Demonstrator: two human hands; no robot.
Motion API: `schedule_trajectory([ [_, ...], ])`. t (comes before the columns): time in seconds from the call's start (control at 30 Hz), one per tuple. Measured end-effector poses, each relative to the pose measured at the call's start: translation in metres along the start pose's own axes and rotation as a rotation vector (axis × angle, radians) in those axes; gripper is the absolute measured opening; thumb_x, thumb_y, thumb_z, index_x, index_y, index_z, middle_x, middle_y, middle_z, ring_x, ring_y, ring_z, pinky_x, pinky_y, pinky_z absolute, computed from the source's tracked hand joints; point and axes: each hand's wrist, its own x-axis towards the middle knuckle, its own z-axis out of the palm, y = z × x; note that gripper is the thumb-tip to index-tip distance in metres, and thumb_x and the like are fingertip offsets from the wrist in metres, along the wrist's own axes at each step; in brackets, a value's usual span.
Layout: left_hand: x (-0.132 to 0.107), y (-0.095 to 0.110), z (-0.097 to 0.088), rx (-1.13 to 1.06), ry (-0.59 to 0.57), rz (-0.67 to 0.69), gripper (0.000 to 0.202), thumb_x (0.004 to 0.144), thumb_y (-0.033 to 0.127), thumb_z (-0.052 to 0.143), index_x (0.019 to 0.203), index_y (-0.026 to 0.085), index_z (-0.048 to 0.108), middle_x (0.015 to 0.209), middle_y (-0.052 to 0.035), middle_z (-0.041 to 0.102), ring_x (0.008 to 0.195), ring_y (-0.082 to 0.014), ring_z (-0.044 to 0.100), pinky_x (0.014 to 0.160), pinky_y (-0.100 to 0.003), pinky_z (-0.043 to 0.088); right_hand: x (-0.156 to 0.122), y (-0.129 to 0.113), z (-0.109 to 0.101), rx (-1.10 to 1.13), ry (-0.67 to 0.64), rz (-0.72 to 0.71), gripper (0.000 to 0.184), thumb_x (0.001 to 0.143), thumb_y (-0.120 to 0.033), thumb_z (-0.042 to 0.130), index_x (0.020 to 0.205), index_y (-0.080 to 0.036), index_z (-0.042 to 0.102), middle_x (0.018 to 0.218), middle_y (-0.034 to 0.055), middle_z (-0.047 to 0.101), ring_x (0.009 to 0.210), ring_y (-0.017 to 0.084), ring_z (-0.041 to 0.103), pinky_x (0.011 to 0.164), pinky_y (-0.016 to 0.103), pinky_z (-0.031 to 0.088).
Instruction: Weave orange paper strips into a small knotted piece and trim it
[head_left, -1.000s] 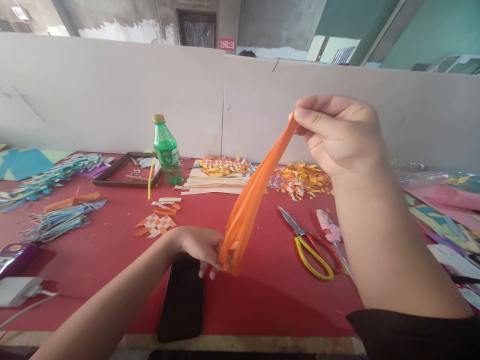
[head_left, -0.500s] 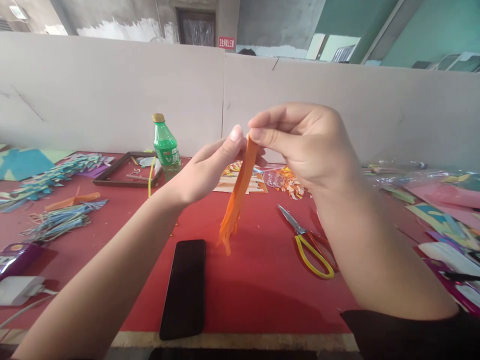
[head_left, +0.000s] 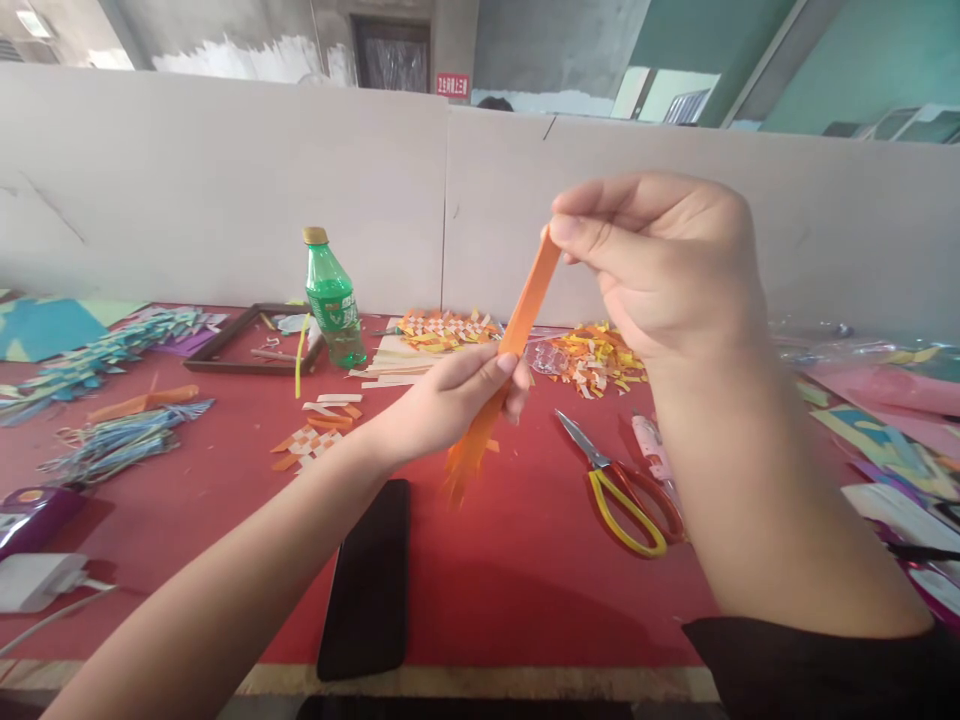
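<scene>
A bottle [head_left: 334, 305] stands beyond and left of the fingers [head_left: 507, 366] of the left hand [head_left: 442, 405]; a phone [head_left: 367, 590] lies below them. Those fingers are closed around orange strips [head_left: 529, 300], partway down, above the desk [head_left: 517, 600]. Higher and rightward, the right hand [head_left: 675, 265] has its fingers pinching the strips' top end. Scissors [head_left: 604, 466] lie below those.

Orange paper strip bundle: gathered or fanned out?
Gathered: the bundle runs narrow between the right hand at its top and the left hand lower down; its loose ends splay below.
</scene>
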Motion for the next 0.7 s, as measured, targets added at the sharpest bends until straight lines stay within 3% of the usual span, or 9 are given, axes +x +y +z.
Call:
schedule_trajectory([
  [0.17,-0.009,-0.018,-0.004,0.052,-0.077,-0.1,0.032,0.102,0.043,0.037,0.088,0.018,0.052,0.078,-0.0017,0.056,0.077,-0.0136,0.056,0.072,-0.027,0.045,0.002,0.011,-0.01,0.013,0.039,0.003,0.014,0.067,-0.027,0.087,0.077,-0.028,0.078,0.074,-0.0049,0.075,0.078,0.017,0.072,0.083,0.039,0.06],
  [0.47,-0.025,-0.056,-0.013,-0.086,-0.201,-0.325,0.039,0.095,0.055,0.045,0.086,0.018,0.052,0.078,-0.0014,0.056,0.075,-0.0137,0.057,0.073,-0.028,0.047,0.008,0.026,-0.024,0.051,0.204,-0.007,0.015,0.066,-0.009,0.085,0.071,-0.021,0.078,0.067,-0.0007,0.072,0.068,0.014,0.068,0.071,0.036,0.055],
  [0.7,-0.032,-0.066,-0.023,-0.09,-0.267,-0.392,0.037,0.096,0.053,0.047,0.088,0.017,0.056,0.079,-0.0035,0.062,0.075,-0.0141,0.059,0.071,-0.027,0.047,0.01,0.036,-0.034,-0.002,0.247,0.014,0.016,0.069,-0.005,0.081,0.072,-0.02,0.076,0.068,0.0013,0.069,0.065,0.015,0.064,0.064,0.036,0.051],
])
